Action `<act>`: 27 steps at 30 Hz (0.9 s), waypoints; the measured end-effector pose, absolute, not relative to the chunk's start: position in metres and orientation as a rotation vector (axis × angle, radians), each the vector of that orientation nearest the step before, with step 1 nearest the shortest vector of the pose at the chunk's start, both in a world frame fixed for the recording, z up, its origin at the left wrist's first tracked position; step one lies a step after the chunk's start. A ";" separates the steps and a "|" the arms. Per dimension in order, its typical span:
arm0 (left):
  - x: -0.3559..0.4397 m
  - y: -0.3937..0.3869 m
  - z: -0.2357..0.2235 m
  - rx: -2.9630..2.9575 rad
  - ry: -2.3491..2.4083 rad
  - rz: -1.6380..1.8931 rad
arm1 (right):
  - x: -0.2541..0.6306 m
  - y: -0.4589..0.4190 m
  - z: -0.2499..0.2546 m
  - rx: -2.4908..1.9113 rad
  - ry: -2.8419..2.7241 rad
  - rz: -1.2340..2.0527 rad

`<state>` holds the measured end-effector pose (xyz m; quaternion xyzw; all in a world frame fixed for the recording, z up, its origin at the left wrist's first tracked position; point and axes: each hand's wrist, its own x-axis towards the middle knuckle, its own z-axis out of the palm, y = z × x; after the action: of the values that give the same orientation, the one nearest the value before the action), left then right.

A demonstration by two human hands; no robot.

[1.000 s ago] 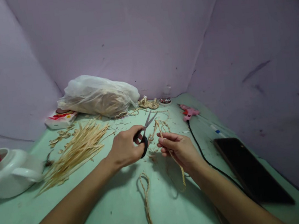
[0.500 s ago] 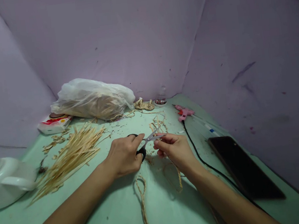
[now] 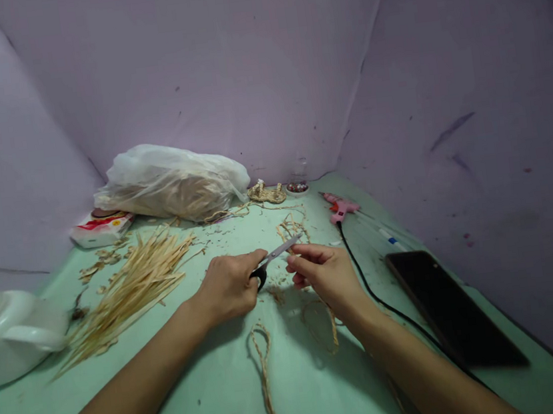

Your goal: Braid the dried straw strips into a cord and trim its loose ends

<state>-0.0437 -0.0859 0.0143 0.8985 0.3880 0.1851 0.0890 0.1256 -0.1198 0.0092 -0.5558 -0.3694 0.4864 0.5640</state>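
Note:
My left hand (image 3: 230, 285) is closed around the black handles of a pair of scissors (image 3: 278, 251). Their blades are together and point right, with the tip by the fingers of my right hand (image 3: 328, 273). Those fingers pinch a thin braided straw cord (image 3: 333, 331), which loops down below the palm; the pinched part is mostly hidden. More of the cord lies curled on the table just beyond the blades. Nearer to me, a looped length of twisted straw cord (image 3: 263, 370) rests between my forearms.
Loose straw strips (image 3: 135, 285) spread at left, beside a white pot (image 3: 15, 336). Behind them sit a plastic bag (image 3: 173, 183) and a tissue pack (image 3: 100, 230). A pink glue gun (image 3: 341, 207), its black cable and a dark phone (image 3: 453, 306) are at right. A woven straw piece (image 3: 267, 193) lies behind.
The scissor blades have closed from spread apart to together, and my left hand has tightened on the handles. My right hand has barely moved.

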 end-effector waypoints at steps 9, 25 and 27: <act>-0.038 -0.078 0.024 1.624 1.170 1.031 | 0.124 -0.123 0.009 -1.238 -0.996 1.215; -0.044 -0.082 0.029 1.967 1.156 1.012 | 0.125 -0.121 0.012 -1.184 -0.718 1.350; -0.045 -0.084 0.025 2.362 1.213 0.910 | 0.130 -0.118 0.012 -1.173 -0.694 1.318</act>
<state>-0.0455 -0.0844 0.0250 0.8299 0.4260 0.3195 0.1667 0.1299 -0.1179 0.0118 -0.5025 -0.2974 0.5645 0.5834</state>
